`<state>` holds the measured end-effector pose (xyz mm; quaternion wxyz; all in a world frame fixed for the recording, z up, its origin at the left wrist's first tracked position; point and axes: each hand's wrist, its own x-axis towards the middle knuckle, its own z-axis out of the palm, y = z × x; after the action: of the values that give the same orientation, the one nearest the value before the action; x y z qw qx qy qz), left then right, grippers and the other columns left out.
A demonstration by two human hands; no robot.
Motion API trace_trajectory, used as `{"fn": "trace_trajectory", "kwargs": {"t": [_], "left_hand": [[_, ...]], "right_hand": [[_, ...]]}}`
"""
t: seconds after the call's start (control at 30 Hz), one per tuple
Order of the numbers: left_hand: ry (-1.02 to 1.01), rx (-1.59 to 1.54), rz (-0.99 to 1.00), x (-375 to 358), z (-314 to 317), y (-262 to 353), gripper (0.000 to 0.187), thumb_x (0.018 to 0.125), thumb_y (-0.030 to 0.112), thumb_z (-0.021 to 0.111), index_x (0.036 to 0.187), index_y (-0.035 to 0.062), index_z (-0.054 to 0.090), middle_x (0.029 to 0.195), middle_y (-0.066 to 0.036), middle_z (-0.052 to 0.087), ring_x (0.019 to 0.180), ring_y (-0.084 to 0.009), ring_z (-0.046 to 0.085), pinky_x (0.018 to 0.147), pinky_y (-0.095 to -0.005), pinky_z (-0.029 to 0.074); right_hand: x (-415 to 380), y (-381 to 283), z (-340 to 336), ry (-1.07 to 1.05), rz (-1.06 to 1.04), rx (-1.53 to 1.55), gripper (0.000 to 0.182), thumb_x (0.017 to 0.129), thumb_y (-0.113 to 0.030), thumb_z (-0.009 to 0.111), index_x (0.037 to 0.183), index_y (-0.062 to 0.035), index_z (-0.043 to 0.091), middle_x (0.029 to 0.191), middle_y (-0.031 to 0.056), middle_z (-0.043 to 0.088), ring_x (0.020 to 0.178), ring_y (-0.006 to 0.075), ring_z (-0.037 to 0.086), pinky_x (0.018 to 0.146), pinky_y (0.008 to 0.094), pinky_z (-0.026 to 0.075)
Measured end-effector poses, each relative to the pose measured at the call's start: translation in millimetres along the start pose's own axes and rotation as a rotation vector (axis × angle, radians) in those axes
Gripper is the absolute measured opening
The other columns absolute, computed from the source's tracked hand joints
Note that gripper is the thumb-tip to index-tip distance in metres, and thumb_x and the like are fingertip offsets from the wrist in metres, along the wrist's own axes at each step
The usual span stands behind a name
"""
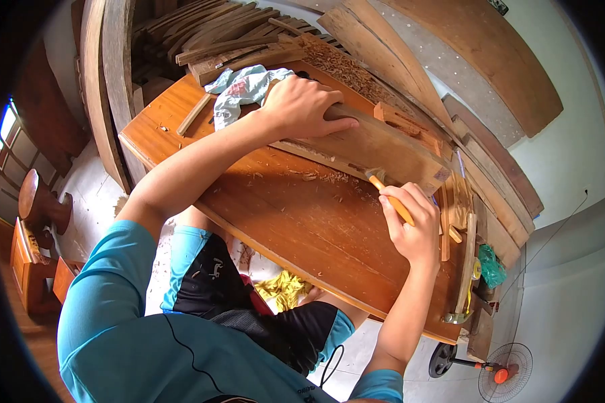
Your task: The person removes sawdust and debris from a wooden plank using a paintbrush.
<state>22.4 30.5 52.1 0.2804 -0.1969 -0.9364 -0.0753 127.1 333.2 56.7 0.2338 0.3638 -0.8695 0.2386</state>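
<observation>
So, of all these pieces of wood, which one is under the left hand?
The long, thick board on the table, its edge beside the tip of the orange-handled tool. The left hand lies on it; no hand touches the other pieces.

A hand could pass low over the tabletop [296, 228] between the left forearm [205, 161] and right forearm [407, 305], across thin shavings [336, 177]. The thick board [390, 149] bars the far side; a rag [245, 88] crowds its left end, and a hammer [457, 317] juts at the right corner.
</observation>
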Motion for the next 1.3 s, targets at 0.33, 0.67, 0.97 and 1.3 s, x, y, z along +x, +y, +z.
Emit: {"fn": "trace_trajectory", "kwargs": {"t": [0.33,0.67,0.97,1.3], "left_hand": [[0.077,0.017,0.054,0,9,-5,0.079,0.099,0.083,0.054,0.106,0.0089,0.082,0.065,-0.012,0.073,0.060,-0.0301,0.075,0.057,-0.0427,0.058],[-0.023,0.012,-0.005,0,-1,0,0.076,0.098,0.081,0.059,0.113,0.0102,0.084,0.077,-0.014,0.078,0.068,-0.0303,0.077,0.064,-0.0424,0.058],[-0.018,0.013,-0.008,0,-3,2,0.075,0.098,0.080,0.060,0.111,0.0103,0.084,0.075,-0.013,0.078,0.068,-0.0310,0.076,0.064,-0.0419,0.058],[0.105,0.021,0.073,-1,11,-6,0.079,0.100,0.082,0.054,0.103,0.0092,0.082,0.063,-0.012,0.072,0.058,-0.0295,0.074,0.054,-0.0425,0.057]], "right_hand": [[-6,19,-4,0.398,0.117,0.012,0.018,0.100,0.000,0.076,0.117,-0.0057,0.077,0.095,0.0097,0.071,0.076,0.0255,0.067,0.068,0.0360,0.052],[-6,17,-8,0.313,0.007,-0.138,0.017,0.097,-0.001,0.079,0.113,-0.0064,0.077,0.093,0.0107,0.068,0.077,0.0292,0.068,0.068,0.0403,0.053],[-3,6,-4,0.047,0.031,-0.019,0.010,0.095,-0.004,0.079,0.103,-0.0054,0.073,0.087,0.0109,0.065,0.078,0.0323,0.065,0.068,0.0432,0.051],[-9,20,-11,0.356,0.143,-0.030,0.013,0.103,-0.002,0.075,0.115,-0.0057,0.077,0.093,0.0053,0.069,0.071,0.0126,0.059,0.054,0.0292,0.040]]}}
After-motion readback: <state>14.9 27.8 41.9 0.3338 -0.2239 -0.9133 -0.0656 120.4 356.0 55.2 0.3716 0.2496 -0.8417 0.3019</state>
